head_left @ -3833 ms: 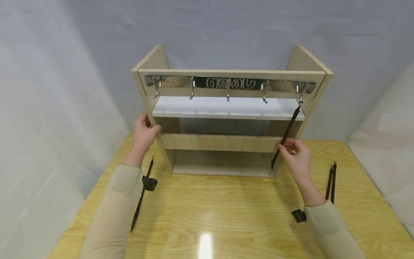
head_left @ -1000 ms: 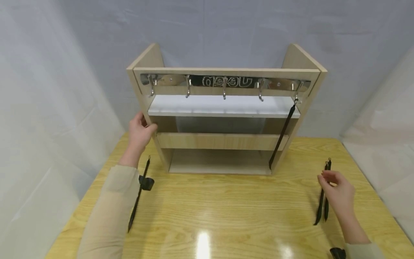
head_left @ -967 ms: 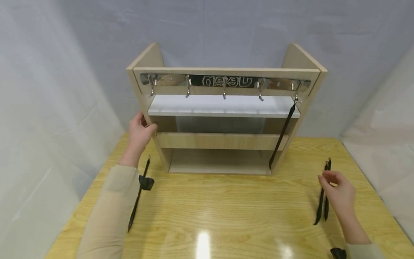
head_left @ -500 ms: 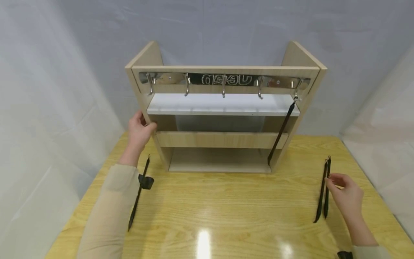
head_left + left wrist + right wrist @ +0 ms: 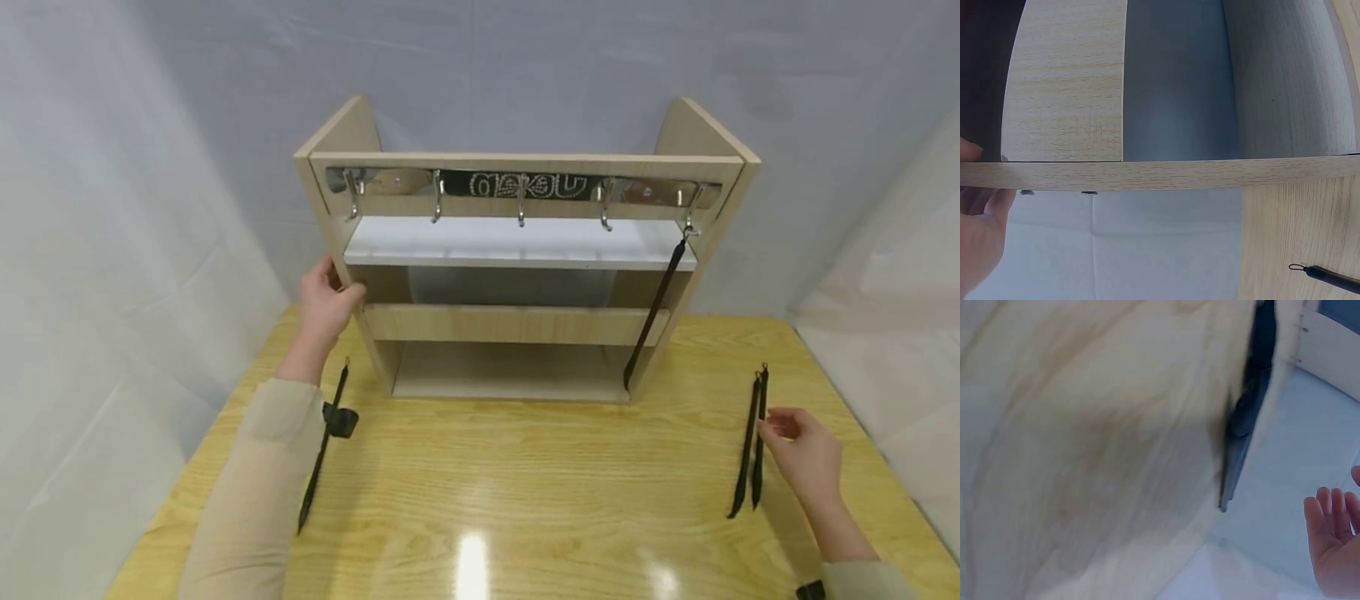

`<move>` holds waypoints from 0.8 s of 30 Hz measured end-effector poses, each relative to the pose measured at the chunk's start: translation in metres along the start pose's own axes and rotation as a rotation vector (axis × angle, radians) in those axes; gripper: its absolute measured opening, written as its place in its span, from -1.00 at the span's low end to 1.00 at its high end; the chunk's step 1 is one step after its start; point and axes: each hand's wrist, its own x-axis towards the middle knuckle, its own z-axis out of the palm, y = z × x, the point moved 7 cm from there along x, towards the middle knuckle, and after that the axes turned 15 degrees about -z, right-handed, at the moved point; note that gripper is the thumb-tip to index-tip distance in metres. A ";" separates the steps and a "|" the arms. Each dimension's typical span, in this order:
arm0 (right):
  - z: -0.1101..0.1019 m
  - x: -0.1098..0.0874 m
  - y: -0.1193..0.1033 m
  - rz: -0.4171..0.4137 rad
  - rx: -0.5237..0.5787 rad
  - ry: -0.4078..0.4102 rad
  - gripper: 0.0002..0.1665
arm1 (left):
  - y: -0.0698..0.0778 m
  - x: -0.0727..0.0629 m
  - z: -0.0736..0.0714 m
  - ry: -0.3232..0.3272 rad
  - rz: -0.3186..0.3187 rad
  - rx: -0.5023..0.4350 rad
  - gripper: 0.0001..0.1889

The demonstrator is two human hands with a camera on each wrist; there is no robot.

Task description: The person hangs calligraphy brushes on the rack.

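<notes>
Wood-grain surface (image 5: 480,467), pale drapes (image 5: 517,75) behind. Left hand (image 5: 322,307) grips the rack (image 5: 510,325); right hand (image 5: 808,454), fingers loosely bent and apparently holding nothing, is beside two black rods (image 5: 746,450) lying there, contact unconfirmed owing to wrist-view blur. Rods judged light, fairly stiff; best pinched just below the looped ends (image 5: 764,372).

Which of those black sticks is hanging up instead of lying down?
The black stick on the far-right hook: its loop hangs there, while the other three sticks lie on the table.
</notes>
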 end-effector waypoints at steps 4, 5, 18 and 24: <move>0.005 -0.001 0.003 -0.016 -0.020 -0.072 -0.69 | 0.001 -0.001 0.000 -0.006 0.009 0.003 -0.48; 0.007 -0.001 0.004 -0.016 -0.017 -0.090 -0.68 | 0.001 -0.001 0.000 -0.007 0.011 0.005 -0.48; 0.027 -0.004 0.020 -0.005 -0.017 -0.232 -0.62 | 0.003 -0.002 0.001 -0.009 0.010 0.007 -0.47; 0.032 -0.003 0.021 -0.012 -0.013 -0.271 -0.59 | 0.004 -0.003 0.000 -0.012 0.029 -0.010 -0.47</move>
